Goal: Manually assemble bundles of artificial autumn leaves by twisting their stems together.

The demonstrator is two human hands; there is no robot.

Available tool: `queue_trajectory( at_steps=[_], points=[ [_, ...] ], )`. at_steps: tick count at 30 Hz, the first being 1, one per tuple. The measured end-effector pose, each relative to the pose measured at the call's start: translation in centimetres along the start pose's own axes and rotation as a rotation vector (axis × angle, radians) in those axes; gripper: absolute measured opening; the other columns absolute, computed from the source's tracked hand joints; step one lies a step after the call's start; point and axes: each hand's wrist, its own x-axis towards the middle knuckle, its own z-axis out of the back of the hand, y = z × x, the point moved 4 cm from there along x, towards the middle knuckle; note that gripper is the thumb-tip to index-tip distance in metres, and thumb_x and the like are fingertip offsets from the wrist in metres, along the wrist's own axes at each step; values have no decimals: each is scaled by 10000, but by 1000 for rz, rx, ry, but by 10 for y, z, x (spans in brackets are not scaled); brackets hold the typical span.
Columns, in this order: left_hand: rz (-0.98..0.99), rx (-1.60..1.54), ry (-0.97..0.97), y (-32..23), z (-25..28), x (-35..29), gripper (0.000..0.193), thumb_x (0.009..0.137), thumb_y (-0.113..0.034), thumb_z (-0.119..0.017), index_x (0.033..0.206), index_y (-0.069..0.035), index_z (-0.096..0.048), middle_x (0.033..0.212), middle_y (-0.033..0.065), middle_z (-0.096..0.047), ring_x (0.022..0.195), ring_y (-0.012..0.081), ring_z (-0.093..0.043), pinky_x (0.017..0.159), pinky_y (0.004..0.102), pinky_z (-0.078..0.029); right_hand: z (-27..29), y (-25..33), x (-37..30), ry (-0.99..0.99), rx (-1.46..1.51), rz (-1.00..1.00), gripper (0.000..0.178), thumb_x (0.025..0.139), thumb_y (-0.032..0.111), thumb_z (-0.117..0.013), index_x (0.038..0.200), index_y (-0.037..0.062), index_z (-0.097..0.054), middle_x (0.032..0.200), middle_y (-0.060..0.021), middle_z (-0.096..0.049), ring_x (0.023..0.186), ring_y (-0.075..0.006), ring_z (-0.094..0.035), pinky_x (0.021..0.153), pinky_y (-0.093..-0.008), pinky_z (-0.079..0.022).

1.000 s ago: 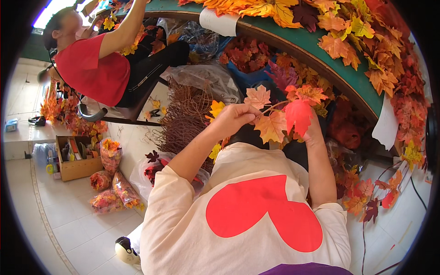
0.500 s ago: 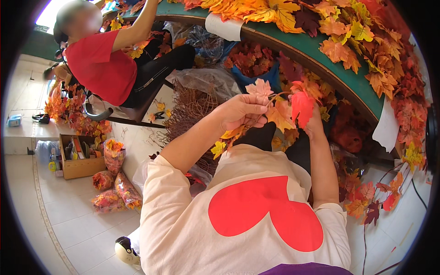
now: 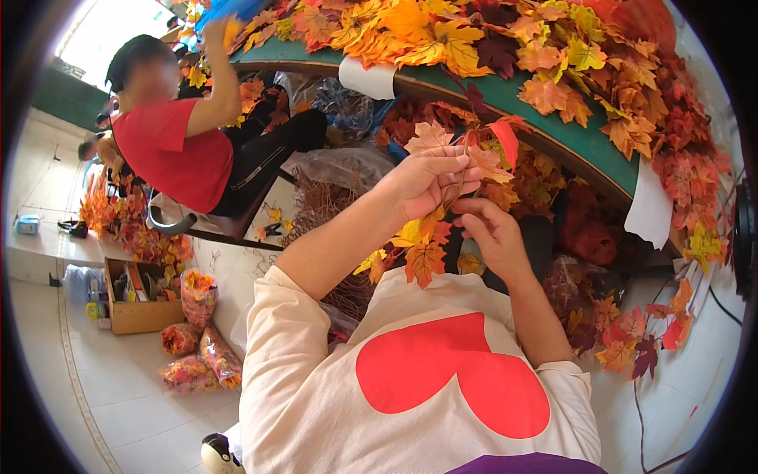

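Observation:
My left hand (image 3: pixel 439 181) is closed on the thin brown stem of an artificial maple leaf garland (image 3: pixel 425 263). Pale orange and red leaves fan out above that hand, while yellow and orange ones hang below it. Just beneath, on the right, my right hand (image 3: pixel 496 237) has its fingers bent, with thumb and forefinger pinched at the stem's lower part; the exact contact is partly hidden by the fingers. One red leaf (image 3: pixel 504 144) stands up past the left fingertips. A tangle of brown wire stems (image 3: pixel 328 201) lies left of my left forearm.
A curved-looking green table (image 3: pixel 505 92) ahead carries heaped autumn leaves (image 3: pixel 624 71). At the left, a person in a red shirt (image 3: pixel 170 150) sits with one arm raised. Bagged leaves (image 3: pixel 219 355) and a wooden box (image 3: pixel 142 314) rest on the tiled floor.
My right hand has left the red leaf and come down toward the lower stem. My left hand has risen slightly with the garland, whose orange leaves now hang lower.

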Motion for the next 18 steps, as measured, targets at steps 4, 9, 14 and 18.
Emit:
queue_trajectory(
  at_steps=[4,9,14,18],
  points=[
    [-20,11,27,6,-14,6,120,852,-46,-509,971,-42,-501,897,54,-590,875,171,-606,807,320,-511,-3,7,5,30,130,-37,134,855,107,-530,888,-19,-562,769,-10,-579,712,-58,-531,650,-200,-437],
    [-48,28,-33,13,-23,7,149,848,-38,-508,995,-50,-485,923,74,-578,896,202,-598,828,365,-501,4,5,-3,4,153,-17,125,850,114,-543,862,-8,-566,737,-3,-565,684,-50,-509,618,-194,-425],
    [-107,65,-71,24,-35,1,206,845,-37,-502,1050,-19,-497,1005,105,-573,893,201,-591,822,327,-493,14,5,-13,-8,60,-23,110,856,111,-531,838,4,-543,742,7,-558,673,-48,-511,612,-199,-432],
    [-142,4,-73,35,-57,3,199,849,-33,-501,1048,-34,-493,961,79,-574,916,184,-581,829,323,-492,33,10,-26,-102,85,27,98,854,107,-540,838,11,-534,757,5,-547,680,-48,-511,610,-197,-430]
  ],
)
